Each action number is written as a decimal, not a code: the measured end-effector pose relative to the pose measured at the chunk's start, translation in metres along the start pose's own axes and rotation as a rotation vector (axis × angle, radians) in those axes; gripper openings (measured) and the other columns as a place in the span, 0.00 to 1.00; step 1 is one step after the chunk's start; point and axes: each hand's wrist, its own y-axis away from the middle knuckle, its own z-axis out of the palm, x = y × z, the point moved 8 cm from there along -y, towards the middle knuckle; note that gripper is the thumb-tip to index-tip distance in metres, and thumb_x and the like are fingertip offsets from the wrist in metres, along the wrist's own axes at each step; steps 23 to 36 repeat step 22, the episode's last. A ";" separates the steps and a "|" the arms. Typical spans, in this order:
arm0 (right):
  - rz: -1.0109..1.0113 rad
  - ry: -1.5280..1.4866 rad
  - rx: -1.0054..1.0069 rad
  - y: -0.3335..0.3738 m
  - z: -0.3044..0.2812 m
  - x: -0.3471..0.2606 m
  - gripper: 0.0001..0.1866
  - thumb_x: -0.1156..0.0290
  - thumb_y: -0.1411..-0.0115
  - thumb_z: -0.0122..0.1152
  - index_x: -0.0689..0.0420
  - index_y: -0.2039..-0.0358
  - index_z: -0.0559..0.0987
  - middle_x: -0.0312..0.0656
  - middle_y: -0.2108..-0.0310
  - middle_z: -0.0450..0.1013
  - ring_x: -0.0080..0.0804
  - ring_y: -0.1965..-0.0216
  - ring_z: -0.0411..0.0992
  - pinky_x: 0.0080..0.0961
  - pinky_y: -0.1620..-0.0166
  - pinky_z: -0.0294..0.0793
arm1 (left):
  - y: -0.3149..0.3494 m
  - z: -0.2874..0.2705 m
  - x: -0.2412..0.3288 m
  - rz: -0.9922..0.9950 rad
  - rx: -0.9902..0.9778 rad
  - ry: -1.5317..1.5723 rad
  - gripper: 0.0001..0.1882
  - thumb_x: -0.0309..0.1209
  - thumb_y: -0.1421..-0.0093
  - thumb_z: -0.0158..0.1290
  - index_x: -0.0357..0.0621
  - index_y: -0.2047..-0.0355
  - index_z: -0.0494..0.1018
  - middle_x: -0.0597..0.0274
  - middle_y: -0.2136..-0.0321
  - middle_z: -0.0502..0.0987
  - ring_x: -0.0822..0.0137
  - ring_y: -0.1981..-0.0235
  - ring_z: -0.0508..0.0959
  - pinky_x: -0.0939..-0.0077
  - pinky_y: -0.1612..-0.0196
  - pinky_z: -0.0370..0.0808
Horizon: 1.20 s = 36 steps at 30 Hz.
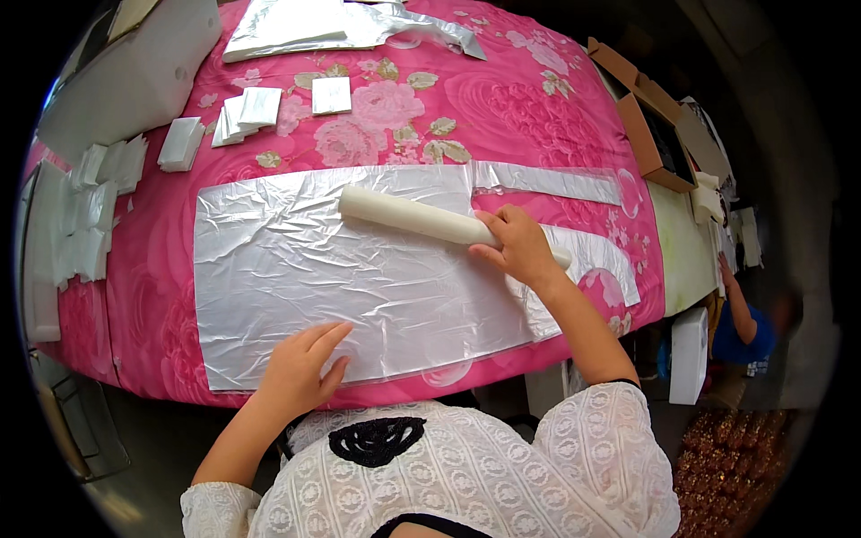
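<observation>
A silvery-white plastic carrier bag point(269, 296) lies flat and wrinkled, its two handle strips pointing right. Across its upper part lies a long off-white tube point(404, 215), slanting down to the right. My right hand point(516, 242) is closed around that tube near its right end, fingers on top and thumb on the near side. Down at the bag's near edge, my left hand point(305, 368) rests with its fingers stretched out, holding nothing.
A pink flowered cloth point(502, 108) covers the table. Small folded white packets point(332, 95) lie at the far left, several more beside a white foam box point(134, 76). More silvery bags point(296, 27) lie at the far edge. Right stand a cardboard box point(653, 134) and a person in blue point(743, 334).
</observation>
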 end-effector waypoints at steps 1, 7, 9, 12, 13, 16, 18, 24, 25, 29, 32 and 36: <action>0.052 0.027 -0.049 0.014 0.002 -0.007 0.27 0.49 0.45 0.57 0.60 0.55 0.75 0.47 0.69 0.70 0.41 0.66 0.71 0.35 0.65 0.71 | -0.010 0.013 0.007 0.046 -0.084 -0.023 0.26 0.28 0.51 0.57 0.40 0.50 0.67 0.51 0.56 0.73 0.54 0.57 0.75 0.65 0.56 0.73; 0.304 -0.300 -0.182 0.064 0.023 -0.041 0.24 0.53 0.41 0.53 0.59 0.53 0.74 0.46 0.71 0.68 0.41 0.68 0.69 0.34 0.64 0.69 | -0.076 0.067 0.038 0.249 -0.195 -0.151 0.36 0.39 0.48 0.57 0.35 0.43 0.58 0.44 0.41 0.57 0.46 0.40 0.58 0.60 0.40 0.58; 0.214 -0.433 -0.114 0.065 0.018 -0.051 0.21 0.58 0.40 0.50 0.60 0.53 0.75 0.49 0.62 0.69 0.43 0.59 0.69 0.34 0.56 0.68 | -0.090 0.077 0.045 0.239 -0.156 -0.192 0.38 0.43 0.46 0.55 0.34 0.41 0.55 0.43 0.38 0.51 0.41 0.37 0.51 0.56 0.37 0.52; 0.008 -0.381 0.051 0.070 0.021 -0.041 0.20 0.64 0.41 0.50 0.61 0.51 0.73 0.52 0.48 0.65 0.48 0.46 0.63 0.37 0.44 0.61 | -0.097 0.091 0.050 0.260 -0.189 -0.285 0.40 0.49 0.45 0.50 0.33 0.41 0.55 0.40 0.37 0.47 0.36 0.36 0.42 0.51 0.37 0.48; -0.009 -0.269 0.087 0.074 0.021 -0.030 0.21 0.64 0.41 0.50 0.61 0.50 0.72 0.52 0.46 0.64 0.48 0.45 0.62 0.37 0.43 0.60 | -0.101 0.098 0.053 0.284 -0.194 -0.295 0.40 0.50 0.45 0.50 0.33 0.41 0.56 0.40 0.37 0.47 0.36 0.36 0.41 0.50 0.37 0.47; -0.002 -0.041 0.127 0.088 0.019 0.007 0.23 0.65 0.41 0.50 0.61 0.46 0.69 0.53 0.43 0.61 0.48 0.41 0.59 0.38 0.40 0.57 | -0.106 0.101 0.057 0.293 -0.189 -0.293 0.40 0.53 0.46 0.49 0.32 0.43 0.59 0.40 0.37 0.48 0.36 0.35 0.39 0.49 0.37 0.47; 0.075 -0.039 0.088 0.098 0.016 0.043 0.25 0.65 0.41 0.50 0.60 0.44 0.67 0.53 0.40 0.58 0.48 0.39 0.55 0.37 0.39 0.55 | -0.108 0.108 0.059 0.278 -0.200 -0.299 0.40 0.54 0.46 0.49 0.31 0.45 0.60 0.41 0.38 0.49 0.36 0.35 0.38 0.49 0.37 0.47; 0.398 -0.043 0.057 0.150 0.008 0.163 0.28 0.62 0.41 0.50 0.55 0.40 0.62 0.52 0.37 0.51 0.44 0.35 0.48 0.34 0.35 0.45 | -0.109 0.127 0.065 0.260 -0.289 -0.249 0.39 0.55 0.46 0.49 0.31 0.47 0.63 0.43 0.38 0.51 0.40 0.35 0.39 0.45 0.37 0.45; 0.398 -0.043 0.057 0.150 0.008 0.163 0.28 0.62 0.41 0.50 0.55 0.40 0.62 0.52 0.37 0.51 0.44 0.35 0.48 0.34 0.35 0.45 | -0.109 0.127 0.065 0.260 -0.289 -0.249 0.39 0.55 0.46 0.49 0.31 0.47 0.63 0.43 0.38 0.51 0.40 0.35 0.39 0.45 0.37 0.45; 0.398 -0.043 0.057 0.150 0.008 0.163 0.28 0.62 0.41 0.50 0.55 0.40 0.62 0.52 0.37 0.51 0.44 0.35 0.48 0.34 0.35 0.45 | -0.109 0.127 0.065 0.260 -0.289 -0.249 0.39 0.55 0.46 0.49 0.31 0.47 0.63 0.43 0.38 0.51 0.40 0.35 0.39 0.45 0.37 0.45; 0.398 -0.043 0.057 0.150 0.008 0.163 0.28 0.62 0.41 0.50 0.55 0.40 0.62 0.52 0.37 0.51 0.44 0.35 0.48 0.34 0.35 0.45 | -0.109 0.127 0.065 0.260 -0.289 -0.249 0.39 0.55 0.46 0.49 0.31 0.47 0.63 0.43 0.38 0.51 0.40 0.35 0.39 0.45 0.37 0.45; 0.398 -0.043 0.057 0.150 0.008 0.163 0.28 0.62 0.41 0.50 0.55 0.40 0.62 0.52 0.37 0.51 0.44 0.35 0.48 0.34 0.35 0.45 | -0.109 0.127 0.065 0.260 -0.289 -0.249 0.39 0.55 0.46 0.49 0.31 0.47 0.63 0.43 0.38 0.51 0.40 0.35 0.39 0.45 0.37 0.45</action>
